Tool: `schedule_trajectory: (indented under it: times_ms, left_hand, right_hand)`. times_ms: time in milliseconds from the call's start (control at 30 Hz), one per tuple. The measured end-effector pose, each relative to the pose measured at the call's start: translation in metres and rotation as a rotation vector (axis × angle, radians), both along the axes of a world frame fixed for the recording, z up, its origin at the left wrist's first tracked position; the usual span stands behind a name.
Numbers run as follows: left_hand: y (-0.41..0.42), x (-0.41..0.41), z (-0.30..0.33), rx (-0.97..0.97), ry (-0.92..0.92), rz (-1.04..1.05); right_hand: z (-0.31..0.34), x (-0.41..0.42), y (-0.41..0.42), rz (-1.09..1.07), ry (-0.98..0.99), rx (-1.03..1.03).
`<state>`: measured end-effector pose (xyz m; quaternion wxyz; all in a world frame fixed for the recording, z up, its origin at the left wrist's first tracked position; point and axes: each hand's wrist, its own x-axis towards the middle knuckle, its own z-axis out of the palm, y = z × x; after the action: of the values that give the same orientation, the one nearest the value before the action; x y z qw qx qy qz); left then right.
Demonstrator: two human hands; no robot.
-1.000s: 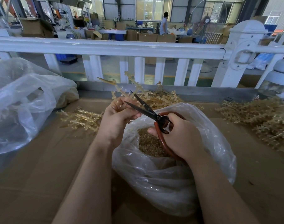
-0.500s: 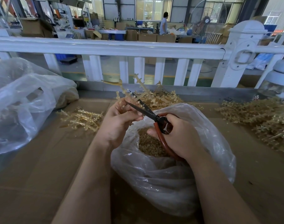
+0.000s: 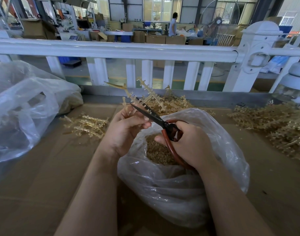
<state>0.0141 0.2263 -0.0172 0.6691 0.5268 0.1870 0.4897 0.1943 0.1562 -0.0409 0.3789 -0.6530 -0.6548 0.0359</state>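
Clear plastic bag (image 3: 171, 193) sits mouth-up on the cardboard worktop (image 3: 43, 184), directly under both hands. It holds a heap of small tan plastic bits (image 3: 156, 150).

Second, larger clear bag (image 3: 18, 116) is at far left, crumpled. Tan material shows at its far end; the rest of its contents can't be made out.

Clear jar with white lid (image 3: 297, 82) is at the right edge, contents not discernible.

Loose tan sprue piles lie on the cardboard: left pile (image 3: 86, 123), back pile (image 3: 169, 103) and right pile (image 3: 278, 128).

No legible writing. Signs in the workshop behind the white railing (image 3: 111, 48) are too small to read.

The left hand (image 3: 123, 132) has its fingers curled round the base of a tan sprue tree (image 3: 131, 97), with the thumb laid across. The sprue is held above the bag's far-left rim, its stem running up and away toward the railing and its branches fanning out at the top.

The right hand (image 3: 188, 145) is wrapped round the red-brown handles of the scissors (image 3: 149, 114). Their long axis is diagonal, handles near-right, dark blades pointing far-left. The blades look almost together and cross the sprue's lower branches just above the left fingers, the tip touching or just beside the stem.
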Motion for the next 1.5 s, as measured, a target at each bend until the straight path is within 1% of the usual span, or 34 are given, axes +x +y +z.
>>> schedule_trajectory:
  times_ms: [267,567,800,1033,1167,1333,1500]
  left_hand:
    - [-0.0005,-0.0008,0.0001,-0.037,0.015,-0.020]
    - [-0.0014,0.0014,0.0002,-0.048,0.040,0.018]
    - [-0.0015,0.0025,-0.0015,-0.010,0.065,0.022]
    - [0.0011,0.0022,-0.0027,-0.070,-0.011,-0.009]
    - [-0.0016,0.0029,-0.0036,-0.022,0.004,0.017]
    - [-0.0057,0.0062,-0.0029,0.087,0.087,0.002]
    - [-0.0058,0.0066,-0.0030,0.122,0.108,-0.007]
  right_hand:
    - [0.0015,-0.0009,0.0002,0.010,0.030,0.005]
    - [0.0020,0.0004,-0.0011,-0.031,-0.050,0.054]
    - [0.0014,-0.0005,-0.0016,-0.027,-0.030,0.052]
    - [0.0020,0.0000,0.0004,-0.020,0.020,0.028]
    - [0.0026,0.0002,-0.0002,-0.027,0.022,0.008]
    - [0.0031,-0.0004,0.0001,-0.034,0.026,-0.024]
    - [0.0014,0.0000,0.0007,-0.036,0.029,-0.024]
